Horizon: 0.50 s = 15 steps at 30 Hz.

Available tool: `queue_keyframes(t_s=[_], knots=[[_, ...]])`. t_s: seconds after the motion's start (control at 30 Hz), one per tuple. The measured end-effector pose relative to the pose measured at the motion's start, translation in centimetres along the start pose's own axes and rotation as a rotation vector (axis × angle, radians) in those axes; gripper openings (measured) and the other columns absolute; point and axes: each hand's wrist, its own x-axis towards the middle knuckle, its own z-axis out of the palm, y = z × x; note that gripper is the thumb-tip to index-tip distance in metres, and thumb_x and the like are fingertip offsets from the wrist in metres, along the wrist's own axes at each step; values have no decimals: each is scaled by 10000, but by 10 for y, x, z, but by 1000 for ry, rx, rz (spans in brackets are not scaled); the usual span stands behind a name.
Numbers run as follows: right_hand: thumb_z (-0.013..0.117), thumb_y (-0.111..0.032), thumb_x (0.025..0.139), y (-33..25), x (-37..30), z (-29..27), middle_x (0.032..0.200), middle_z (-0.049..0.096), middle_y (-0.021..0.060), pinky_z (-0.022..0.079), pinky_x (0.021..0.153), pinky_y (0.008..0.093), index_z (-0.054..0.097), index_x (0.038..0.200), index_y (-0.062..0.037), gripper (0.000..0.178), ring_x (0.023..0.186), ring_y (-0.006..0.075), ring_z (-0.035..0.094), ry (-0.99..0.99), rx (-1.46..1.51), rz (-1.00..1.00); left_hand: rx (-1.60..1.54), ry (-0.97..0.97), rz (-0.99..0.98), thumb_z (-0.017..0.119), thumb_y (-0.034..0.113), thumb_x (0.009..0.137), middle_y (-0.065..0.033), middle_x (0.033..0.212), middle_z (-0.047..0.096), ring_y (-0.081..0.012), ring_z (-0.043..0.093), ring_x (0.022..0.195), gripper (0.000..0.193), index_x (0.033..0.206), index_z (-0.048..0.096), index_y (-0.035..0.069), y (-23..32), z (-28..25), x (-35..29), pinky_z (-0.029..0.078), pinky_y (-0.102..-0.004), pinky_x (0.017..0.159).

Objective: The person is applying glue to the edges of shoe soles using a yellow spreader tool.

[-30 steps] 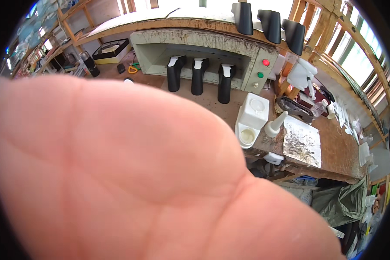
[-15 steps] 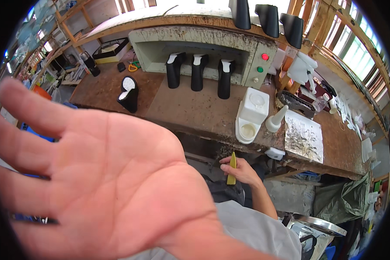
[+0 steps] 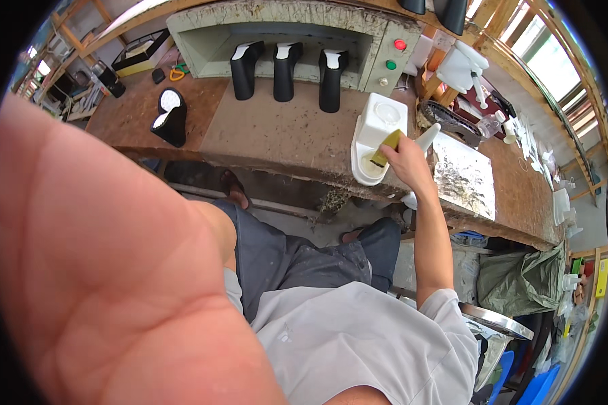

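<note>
My left hand (image 3: 125,270) fills the left side, very close, its flat palm showing and nothing in it; its fingers run out past the picture's rim. In my right hand (image 3: 409,162) is a yellow flat-handled brush (image 3: 390,143), pinched between thumb and fingers. The brush's dark end points down into the round cup of a white plastic glue pot (image 3: 388,113) at the bench's front edge. A white cone-shaped nozzle (image 3: 428,137) stands beside my right wrist. To the left, a black boot-shaped form (image 3: 175,125) with white patches stands on the bench (image 3: 270,138).
Three more black forms (image 3: 287,73) with white tops stand before a grey open-fronted box (image 3: 378,50) with red and green buttons. A stained white sheet (image 3: 465,177) lies to the right, near a clear bottle (image 3: 491,125). A metal-rimmed stool (image 3: 496,320) is at lower right.
My right hand has moved up with the yellow brush from below the bench edge to the pot's cup. My left hand has come closer and shifted left, its fingers leaving the picture.
</note>
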Motion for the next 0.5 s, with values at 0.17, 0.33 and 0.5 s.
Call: queue_keyframes(t_s=[0.17, 0.33, 0.5], knots=[[666, -220, 821, -33, -8, 13, 920, 633, 248, 478, 770, 447, 556, 1093, 55, 401, 882, 401, 620, 159, -244, -108, 7, 6, 25, 564, 328, 916, -170, 1272, 498, -234, 477, 1110, 563, 1316, 406, -35, -1, -7, -4, 400, -360, 967], [775, -169, 774, -143, -129, -56, 868, 598, 57, 473, 614, 254, 560, 1154, 68, 497, 703, 133, 565, 452, 666, -312, 10, -12, 1, 563, 318, 919, -166, 1264, 505, -225, 484, 1098, 549, 1309, 413, -38, -4, -11, -10, 405, -351, 959], [748, -161, 788, -182, -153, -97, 864, 599, 70, 475, 623, 267, 561, 1141, 72, 462, 709, 148, 568, 482, 701, -1162, -23, -13, 3, 561, 307, 922, -162, 1256, 511, -217, 490, 1086, 534, 1302, 419, -40, -5, -3, -9, 410, -343, 951]])
